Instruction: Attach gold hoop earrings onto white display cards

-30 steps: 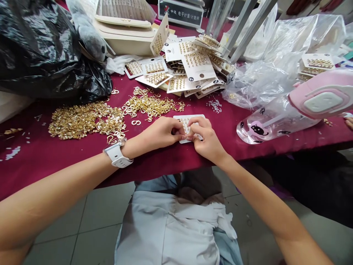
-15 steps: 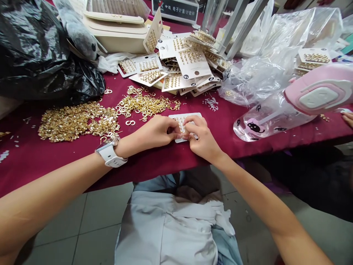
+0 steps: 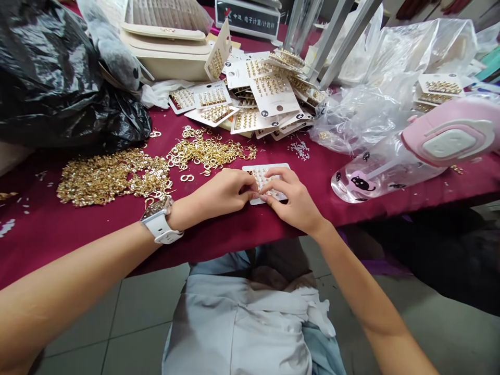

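A small white earring card point(image 3: 258, 171) set with rows of tiny studs lies on the table in front of me. My left hand point(image 3: 221, 191), with a white-strapped watch on its wrist, has thumb and forefinger closed at the card's left edge. Over the card's lower right bends my right hand point(image 3: 299, 202), thumb and forefinger tips together near the left fingertips. Whatever is between those tips is too small to make out. Beyond the left hand lie a heap of gold S-shaped hooks point(image 3: 207, 150) and a heap of small gold pieces point(image 3: 111, 176).
Filled earring cards point(image 3: 275, 96) are piled at the back. Small white bits point(image 3: 300, 150) lie before them. A pink-lidded bottle point(image 3: 390, 156) leans at right beside clear plastic bags point(image 3: 355, 114). A black bag point(image 3: 66, 78) and cream handbag point(image 3: 167, 65) stand at left.
My right hand's fingers have straightened and spread somewhat over the card. The left hand stays at the card's left edge. The whole view has shifted slightly.
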The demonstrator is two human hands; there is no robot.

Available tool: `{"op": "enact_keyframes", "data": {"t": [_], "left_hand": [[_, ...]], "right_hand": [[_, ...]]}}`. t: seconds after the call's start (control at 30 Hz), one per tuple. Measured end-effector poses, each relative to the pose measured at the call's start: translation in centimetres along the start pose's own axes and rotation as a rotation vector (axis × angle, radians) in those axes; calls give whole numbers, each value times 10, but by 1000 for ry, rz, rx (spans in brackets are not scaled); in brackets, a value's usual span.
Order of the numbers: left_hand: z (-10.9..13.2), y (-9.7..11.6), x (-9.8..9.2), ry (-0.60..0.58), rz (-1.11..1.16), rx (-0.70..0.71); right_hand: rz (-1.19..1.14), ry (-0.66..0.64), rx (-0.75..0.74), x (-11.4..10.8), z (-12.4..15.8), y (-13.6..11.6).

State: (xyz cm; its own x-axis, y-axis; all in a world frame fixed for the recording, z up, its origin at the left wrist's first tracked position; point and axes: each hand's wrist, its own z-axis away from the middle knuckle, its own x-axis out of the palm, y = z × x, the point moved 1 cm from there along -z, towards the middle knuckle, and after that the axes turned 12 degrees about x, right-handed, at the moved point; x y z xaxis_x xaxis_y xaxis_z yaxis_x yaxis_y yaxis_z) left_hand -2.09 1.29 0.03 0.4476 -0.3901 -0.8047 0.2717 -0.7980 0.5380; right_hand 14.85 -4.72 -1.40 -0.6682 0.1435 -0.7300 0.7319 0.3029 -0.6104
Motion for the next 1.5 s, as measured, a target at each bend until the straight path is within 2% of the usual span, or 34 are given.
{"op": "enact_keyframes", "data": {"t": [0.2,0.87,1.5], "left_hand": [[1,2,0,18,-9,45],[0,1,2,34,-22,72],[0,-2,4,22,-90,71]], "right_hand": [[53,-21,-81,-7,-1,-1],[144,-132,-113,-15,-10,-6],[219,-54,-185,-8,-3,-8]]}}
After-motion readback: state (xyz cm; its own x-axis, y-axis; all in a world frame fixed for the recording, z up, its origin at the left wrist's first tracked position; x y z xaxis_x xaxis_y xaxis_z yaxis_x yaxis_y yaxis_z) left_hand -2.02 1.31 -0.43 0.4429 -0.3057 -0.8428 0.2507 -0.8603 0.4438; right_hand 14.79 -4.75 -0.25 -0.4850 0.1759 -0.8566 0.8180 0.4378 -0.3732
